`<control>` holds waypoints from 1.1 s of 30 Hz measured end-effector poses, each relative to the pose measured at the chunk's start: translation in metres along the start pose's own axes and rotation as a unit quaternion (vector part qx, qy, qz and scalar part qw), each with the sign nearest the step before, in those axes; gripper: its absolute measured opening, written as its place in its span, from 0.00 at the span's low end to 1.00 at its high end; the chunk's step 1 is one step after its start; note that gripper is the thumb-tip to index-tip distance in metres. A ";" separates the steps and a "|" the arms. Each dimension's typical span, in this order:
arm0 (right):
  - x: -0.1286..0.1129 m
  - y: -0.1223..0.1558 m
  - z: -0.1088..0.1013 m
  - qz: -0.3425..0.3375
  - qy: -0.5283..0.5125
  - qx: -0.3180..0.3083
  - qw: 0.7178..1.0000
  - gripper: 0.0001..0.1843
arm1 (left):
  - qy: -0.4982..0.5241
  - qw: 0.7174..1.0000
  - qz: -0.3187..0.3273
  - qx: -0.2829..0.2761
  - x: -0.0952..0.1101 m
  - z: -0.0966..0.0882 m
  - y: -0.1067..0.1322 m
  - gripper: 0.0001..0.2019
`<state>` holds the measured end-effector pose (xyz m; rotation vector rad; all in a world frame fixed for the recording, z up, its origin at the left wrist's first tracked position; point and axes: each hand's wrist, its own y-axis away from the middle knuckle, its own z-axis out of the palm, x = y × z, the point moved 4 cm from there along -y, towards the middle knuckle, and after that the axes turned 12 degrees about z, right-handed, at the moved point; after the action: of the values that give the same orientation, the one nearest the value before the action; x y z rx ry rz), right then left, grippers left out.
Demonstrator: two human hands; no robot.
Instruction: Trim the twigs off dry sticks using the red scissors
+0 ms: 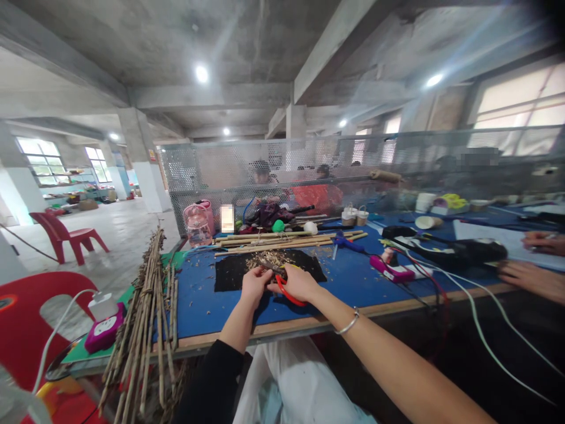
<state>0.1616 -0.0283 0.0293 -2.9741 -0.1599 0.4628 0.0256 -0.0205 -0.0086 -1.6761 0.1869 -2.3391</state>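
The right hand grips red-handled scissor-like cutters over black cloth, near the blue bench's front edge; whether the left hand pinches anything is unclear; being so close, a slip could nip it.

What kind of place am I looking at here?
Probably a handicraft workshop. A long blue worktable runs along a perforated metal divider, dry sticks are piled at its left end, and plant clippings lie scattered on a black cloth.
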 end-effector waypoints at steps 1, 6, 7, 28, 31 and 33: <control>-0.001 0.000 0.000 0.001 0.003 0.003 1.000 0.35 | -0.001 1.000 0.002 -0.001 0.000 0.000 0.000 0.21; -0.001 0.001 0.003 0.007 -0.003 0.008 1.000 0.34 | -0.016 1.000 -0.005 -0.008 0.001 0.001 0.001 0.21; 0.000 0.002 0.004 0.011 -0.005 0.009 1.000 0.33 | -0.018 1.000 -0.003 -0.010 0.001 0.002 0.001 0.22; 0.000 -0.004 0.005 0.028 0.005 0.006 1.000 0.33 | -0.067 0.998 0.001 -0.020 0.000 0.001 0.002 0.17; 0.002 -0.004 0.004 0.035 -0.001 -0.012 0.999 0.31 | -0.065 0.997 -0.020 -0.023 -0.001 0.001 0.001 0.16; 0.002 -0.003 0.003 0.042 -0.004 0.006 0.999 0.30 | -0.060 0.997 -0.036 -0.020 0.000 0.001 0.001 0.15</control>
<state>0.1626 -0.0251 0.0257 -2.9764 -0.0329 0.4848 0.0268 -0.0218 -0.0085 -1.8640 0.1531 -2.2909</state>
